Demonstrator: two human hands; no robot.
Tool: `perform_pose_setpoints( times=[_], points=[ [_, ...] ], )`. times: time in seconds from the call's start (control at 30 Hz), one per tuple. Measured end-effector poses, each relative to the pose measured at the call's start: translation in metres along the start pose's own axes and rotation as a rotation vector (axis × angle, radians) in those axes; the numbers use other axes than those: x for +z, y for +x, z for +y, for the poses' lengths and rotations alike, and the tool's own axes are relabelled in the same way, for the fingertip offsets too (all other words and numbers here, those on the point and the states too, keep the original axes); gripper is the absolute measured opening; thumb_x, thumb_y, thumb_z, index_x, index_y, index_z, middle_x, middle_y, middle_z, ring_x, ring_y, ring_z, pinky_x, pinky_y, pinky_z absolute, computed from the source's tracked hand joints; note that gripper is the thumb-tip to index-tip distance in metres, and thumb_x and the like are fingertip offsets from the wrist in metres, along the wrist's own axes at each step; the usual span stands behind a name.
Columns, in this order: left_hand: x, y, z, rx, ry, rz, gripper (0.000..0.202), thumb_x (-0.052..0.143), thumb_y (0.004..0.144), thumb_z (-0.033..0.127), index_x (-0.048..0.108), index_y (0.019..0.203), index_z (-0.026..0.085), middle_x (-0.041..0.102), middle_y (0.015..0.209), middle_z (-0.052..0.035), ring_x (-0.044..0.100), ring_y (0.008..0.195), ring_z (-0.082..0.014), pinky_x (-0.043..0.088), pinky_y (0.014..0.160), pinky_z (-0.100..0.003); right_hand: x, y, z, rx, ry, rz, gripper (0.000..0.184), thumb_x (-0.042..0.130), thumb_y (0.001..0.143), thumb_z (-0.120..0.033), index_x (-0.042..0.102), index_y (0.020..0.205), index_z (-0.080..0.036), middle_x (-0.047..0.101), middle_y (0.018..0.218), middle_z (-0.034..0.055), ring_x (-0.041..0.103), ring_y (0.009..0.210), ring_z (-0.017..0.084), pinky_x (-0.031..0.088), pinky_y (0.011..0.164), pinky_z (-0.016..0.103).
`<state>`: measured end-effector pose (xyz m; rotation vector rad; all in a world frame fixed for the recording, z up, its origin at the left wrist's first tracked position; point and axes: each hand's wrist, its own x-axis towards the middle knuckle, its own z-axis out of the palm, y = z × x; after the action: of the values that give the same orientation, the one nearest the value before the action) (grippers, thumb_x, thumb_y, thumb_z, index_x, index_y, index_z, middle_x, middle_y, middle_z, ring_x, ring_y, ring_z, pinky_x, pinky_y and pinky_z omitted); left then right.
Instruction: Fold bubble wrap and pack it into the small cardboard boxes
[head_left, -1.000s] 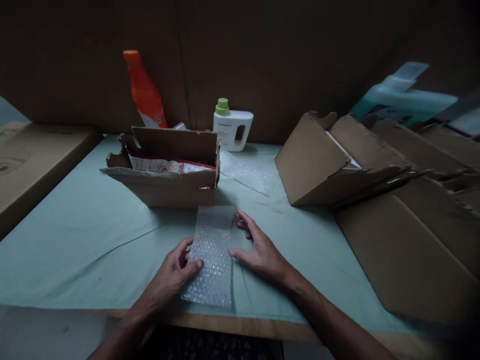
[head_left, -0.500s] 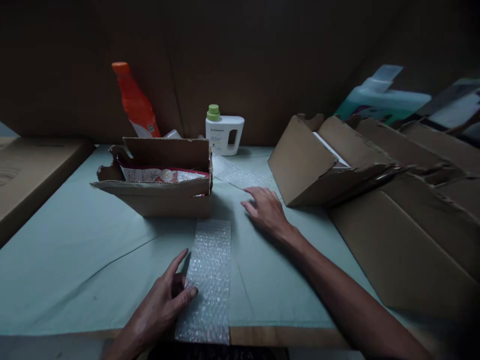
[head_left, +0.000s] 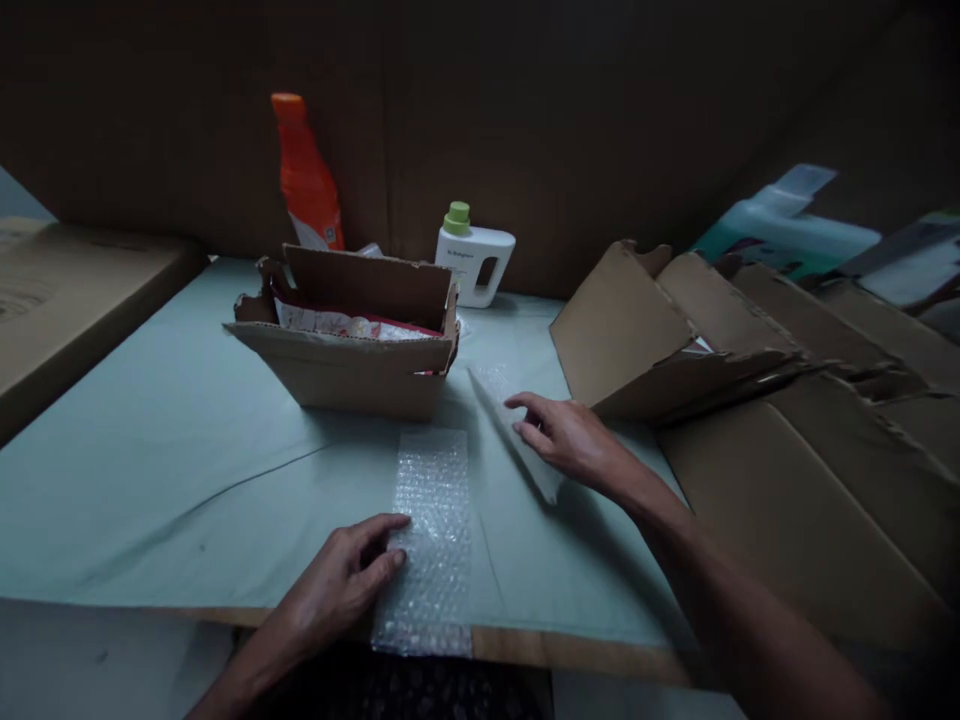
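Observation:
A strip of bubble wrap (head_left: pixel 431 500) lies lengthwise in front of me, its near end over the table edge. My left hand (head_left: pixel 356 570) rests at its left side, index finger and thumb apart on the strip's edge. A second sheet of bubble wrap (head_left: pixel 538 470) is tilted up off the cloth, pinched at its upper side by my right hand (head_left: pixel 559 430). Behind the strip stands an open cardboard box (head_left: pixel 360 375) with a red-and-white printed packet (head_left: pixel 337 322) inside.
A white bottle with a green cap (head_left: pixel 472 265) and an orange bottle (head_left: pixel 307 185) stand at the back. Several open cardboard boxes (head_left: pixel 780 480) crowd the right side, with a teal-filled jug (head_left: pixel 787 230) behind. A flat carton (head_left: pixel 90 300) lies at left on the pale green cloth (head_left: pixel 165 440).
My right hand has taken hold of the second bubble wrap sheet and pulled it nearer, lifting it. My left hand has moved onto the front strip's edge. The view has shifted slightly.

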<state>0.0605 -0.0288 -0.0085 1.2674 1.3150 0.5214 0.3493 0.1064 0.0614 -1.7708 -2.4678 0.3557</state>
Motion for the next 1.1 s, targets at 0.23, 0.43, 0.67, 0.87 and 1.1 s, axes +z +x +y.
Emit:
perform_pose_setpoints(
  times=[0.23,0.43,0.67,0.87,1.1],
  points=[
    [0.035,-0.024,-0.007,-0.006,-0.153,-0.146,0.043,0.058,0.083,0.043,0.072,0.110,0.014,0.060,0.075,-0.0035,0.048,0.067,-0.0166,0.037,0.062,-0.028,0.024,-0.031,-0.076,-0.107,0.086,-0.135,0.038,0.055,0.086,-0.018,0.070,0.121,-0.022,0.077,0.086,0.0084,0.069,0.076,0.025,0.043,0.067,0.033],
    [0.037,-0.037,-0.015,0.037,-0.166,-0.096,0.034,0.054,0.084,0.039,0.071,0.100,0.014,0.057,0.074,-0.0017,0.046,0.068,-0.0157,0.036,0.064,-0.027,0.046,-0.046,-0.112,-0.204,0.267,-0.275,0.036,0.062,0.089,-0.031,0.069,0.123,-0.018,0.077,0.087,0.0099,0.069,0.079,0.026,0.045,0.070,0.034],
    [0.042,-0.042,-0.021,0.068,-0.199,-0.059,0.045,0.058,0.085,0.039,0.058,0.124,0.017,0.057,0.084,-0.0015,0.048,0.067,-0.0133,0.037,0.060,-0.025,0.056,-0.051,-0.078,-0.266,0.560,-0.209,0.029,0.053,0.097,-0.031,0.071,0.117,-0.022,0.073,0.114,0.0076,0.067,0.102,0.023,0.050,0.088,0.037],
    [0.051,-0.054,-0.027,0.022,-0.373,0.009,0.085,0.066,0.084,0.038,0.024,0.157,0.028,0.056,0.101,-0.0023,0.051,0.071,-0.0097,0.044,0.068,-0.025,0.083,-0.047,-0.064,-0.478,0.308,-0.082,0.019,0.062,0.090,-0.016,0.074,0.104,-0.022,0.070,0.111,0.0080,0.063,0.103,0.024,0.048,0.094,0.044],
    [0.051,-0.052,-0.016,-0.016,-0.385,0.003,0.049,0.072,0.079,0.043,0.071,0.121,0.018,0.064,0.085,-0.0028,0.054,0.079,-0.0153,0.042,0.073,-0.027,0.064,-0.086,-0.045,-0.544,0.218,-0.036,0.039,0.056,0.091,-0.015,0.063,0.128,-0.024,0.059,0.141,0.0094,0.053,0.129,0.027,0.044,0.105,0.051]
  ],
)
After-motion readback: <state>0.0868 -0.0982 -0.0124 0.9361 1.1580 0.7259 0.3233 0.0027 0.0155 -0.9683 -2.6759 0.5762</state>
